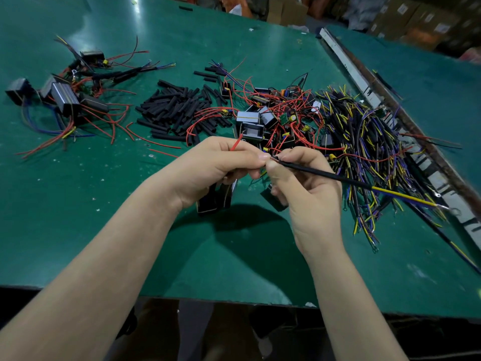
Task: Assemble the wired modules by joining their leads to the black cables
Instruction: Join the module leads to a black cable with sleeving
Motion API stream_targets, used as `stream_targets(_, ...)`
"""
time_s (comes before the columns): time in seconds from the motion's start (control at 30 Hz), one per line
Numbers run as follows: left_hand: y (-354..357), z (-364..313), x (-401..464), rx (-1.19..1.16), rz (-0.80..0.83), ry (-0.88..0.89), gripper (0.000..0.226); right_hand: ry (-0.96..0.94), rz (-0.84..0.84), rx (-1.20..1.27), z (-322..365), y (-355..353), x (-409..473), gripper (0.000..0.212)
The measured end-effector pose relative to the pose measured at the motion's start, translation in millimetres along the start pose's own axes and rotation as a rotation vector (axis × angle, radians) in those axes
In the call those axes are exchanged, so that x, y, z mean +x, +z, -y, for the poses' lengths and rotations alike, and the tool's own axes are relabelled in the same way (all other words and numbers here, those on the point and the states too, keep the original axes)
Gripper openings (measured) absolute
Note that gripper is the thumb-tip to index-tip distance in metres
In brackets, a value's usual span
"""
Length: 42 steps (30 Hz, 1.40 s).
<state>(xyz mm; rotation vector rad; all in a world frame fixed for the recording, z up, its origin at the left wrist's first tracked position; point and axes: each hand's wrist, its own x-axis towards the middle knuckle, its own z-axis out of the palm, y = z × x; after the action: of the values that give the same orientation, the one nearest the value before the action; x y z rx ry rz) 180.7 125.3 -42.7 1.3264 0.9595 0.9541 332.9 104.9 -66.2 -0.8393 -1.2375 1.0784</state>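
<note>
My left hand pinches a red lead that rises between its fingers. A black module hangs below that hand, partly hidden by the palm. My right hand grips the end of a black cable, which runs out to the right and ends in yellow and blue wires. The fingertips of both hands meet where the red lead and the cable end touch. Another small black part lies under my right palm.
A heap of black tubing pieces lies on the green table. Loose modules with red leads sit behind my hands. A tangle of black cables lies right. Joined modules lie far left. A metal rail runs along the right.
</note>
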Motion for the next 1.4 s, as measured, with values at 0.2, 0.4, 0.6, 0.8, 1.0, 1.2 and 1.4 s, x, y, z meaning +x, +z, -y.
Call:
stream_targets(0.2,5.1,7.2,2.9,0.136,-0.093,0.109,0.012,0.103,-0.098,-0.061,-0.4,-1.0,1.0,0.009)
stream_targets(0.4,17.4,13.5,1.3,0.392,0.034,0.195,0.016,0.193,-0.188,0.043,2.5,-3.2,5.9,0.018)
stream_targets(0.6,13.1,12.5,-1.0,0.218,-0.089,0.168,0.020,0.202,-0.137,0.067,6.7,-10.6,6.9,0.017)
stream_targets(0.8,10.2,12.3,-3.6,0.171,-0.104,0.160,0.014,-0.042,0.061,-0.229,1.1,-10.7,-0.1,0.016)
stream_targets(1.0,7.1,11.3,-2.7,0.129,-0.122,0.119,0.014,-0.006,0.064,-0.176,1.8,-11.1,0.5,0.024)
stream_targets(1.2,8.5,9.2,0.2,0.072,-0.202,0.076,0.020,0.181,-0.051,-0.052,1.9,-13.4,4.6,0.010)
stream_targets(1.4,7.0,9.7,2.1,0.062,-0.239,0.046,0.019,-0.468,-0.119,-0.659,-4.9,-13.8,-2.7,0.025)
